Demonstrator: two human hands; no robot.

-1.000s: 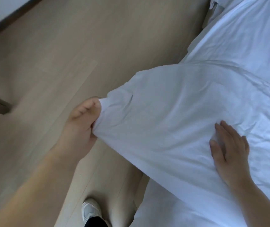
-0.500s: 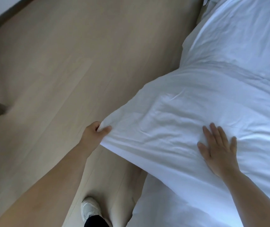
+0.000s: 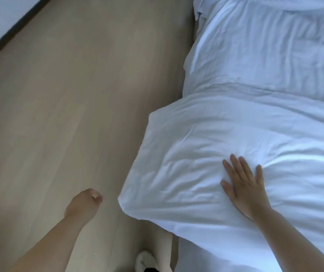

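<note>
A white duvet (image 3: pixel 206 138) lies folded over on a bed (image 3: pixel 265 46), and its near corner hangs past the mattress edge. My right hand (image 3: pixel 243 183) presses flat on the duvet with straight, spread fingers. Over the floor to the left of that corner, my left hand (image 3: pixel 84 203) hovers with its fingers curled in and nothing in it. A gap of bare floor separates it from the fabric.
Pale wooden floor (image 3: pixel 68 95) fills the left side, with a dark skirting board (image 3: pixel 14 30) and white wall at the top left. My white shoe (image 3: pixel 145 260) stands beside the bed at the bottom. More rumpled white bedding lies further up the bed.
My left hand has let go of the duvet corner and drawn away to the left. The corner has dropped onto the bed's edge. My right hand stays pressed on the duvet.
</note>
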